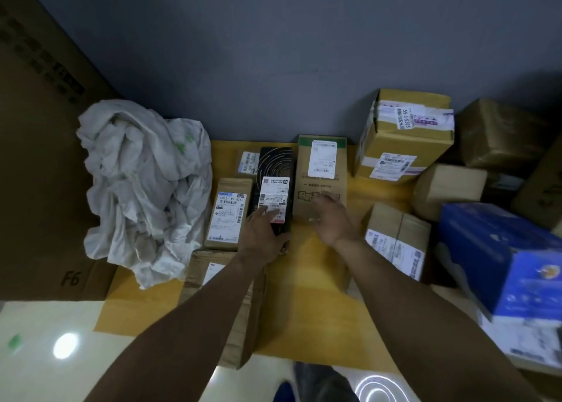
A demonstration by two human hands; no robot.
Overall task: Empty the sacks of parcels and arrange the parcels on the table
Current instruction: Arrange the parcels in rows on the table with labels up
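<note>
Black parcel (275,161) lies under left hand (263,234), fingers flat on its label (273,196); right hand (330,219), fingers spread, over brown carton (304,185)

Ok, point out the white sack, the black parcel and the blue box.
white sack (143,185): head view, on its crumpled middle folds.
black parcel (275,162): head view, on the spiral pattern above its label.
blue box (492,234): head view, on its top face.
</note>
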